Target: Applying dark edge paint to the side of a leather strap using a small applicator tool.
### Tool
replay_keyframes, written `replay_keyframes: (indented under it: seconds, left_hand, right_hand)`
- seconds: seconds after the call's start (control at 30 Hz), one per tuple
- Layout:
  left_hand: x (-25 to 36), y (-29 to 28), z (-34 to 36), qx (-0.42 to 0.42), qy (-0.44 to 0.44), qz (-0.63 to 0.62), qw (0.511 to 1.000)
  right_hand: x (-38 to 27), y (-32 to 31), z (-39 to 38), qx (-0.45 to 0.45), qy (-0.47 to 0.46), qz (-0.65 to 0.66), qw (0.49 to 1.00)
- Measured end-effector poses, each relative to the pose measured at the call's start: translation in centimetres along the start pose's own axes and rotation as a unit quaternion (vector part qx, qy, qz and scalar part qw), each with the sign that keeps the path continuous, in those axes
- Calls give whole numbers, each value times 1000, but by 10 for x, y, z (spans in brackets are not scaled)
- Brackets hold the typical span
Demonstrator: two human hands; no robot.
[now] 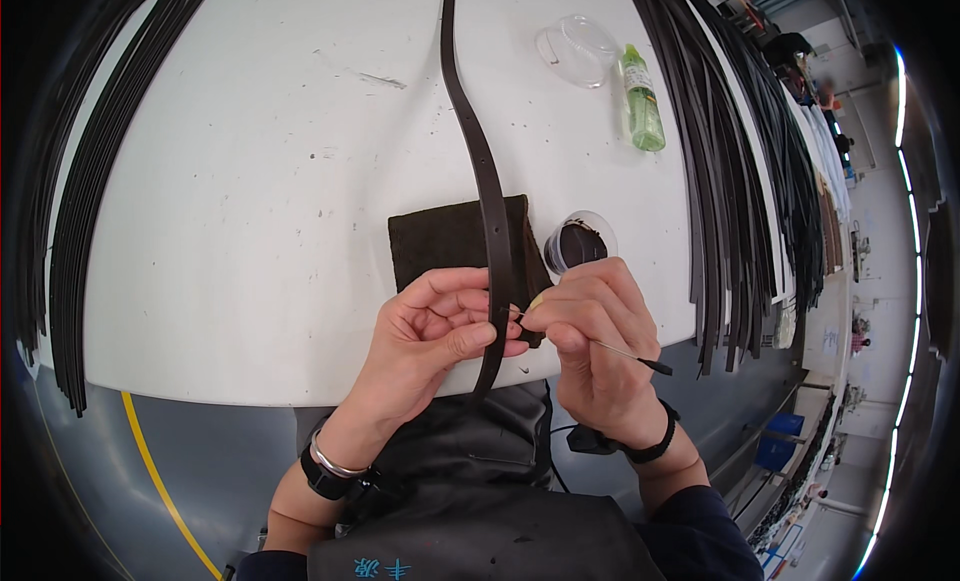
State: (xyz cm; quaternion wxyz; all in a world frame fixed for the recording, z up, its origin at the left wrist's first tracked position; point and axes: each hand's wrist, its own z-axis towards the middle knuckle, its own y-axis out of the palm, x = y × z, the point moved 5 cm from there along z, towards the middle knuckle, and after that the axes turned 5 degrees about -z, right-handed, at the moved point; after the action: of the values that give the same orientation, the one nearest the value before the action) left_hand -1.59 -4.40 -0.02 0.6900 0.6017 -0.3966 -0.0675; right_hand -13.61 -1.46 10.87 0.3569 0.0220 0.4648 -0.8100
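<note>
Grip narrow, the left hand (425, 326) pinches a dark strap (488, 181) running from top center to lower center of the frame; the right hand (603, 346) holds a thin tool (645, 362) at the strap's edge.

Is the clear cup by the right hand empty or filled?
Not empty: dark material shows inside the cup; how full, I cannot tell.

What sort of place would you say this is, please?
Probably a leather-goods workshop: the left hand holds a dark strap with holes, the right hand a thin tool at its edge, and bundles of similar dark strips lie along both sides of the white table.
</note>
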Motion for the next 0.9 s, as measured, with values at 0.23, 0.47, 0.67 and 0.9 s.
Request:
replay_keyframes:
  seconds: [0.23, 0.47, 0.67, 0.9]
  left_hand:
    - [1, 2, 1, -4, -1, 6, 1000]
    - [0, 0, 1, -2, 1, -2, 1000]
    - [1, 0, 0, 4, -2, 0, 1000]
    - [1, 1, 1, 7, -2, 1, 1000]
  right_hand:
    - [0, -2, -1, -12, 14, 7, 1000]
    - [-3, -1, -4, -27, 13, 13, 999]
    - [-3, -1, -7, -31, 29, -7, 999]
    - [0, -1, -9, -21, 27, -4, 999]
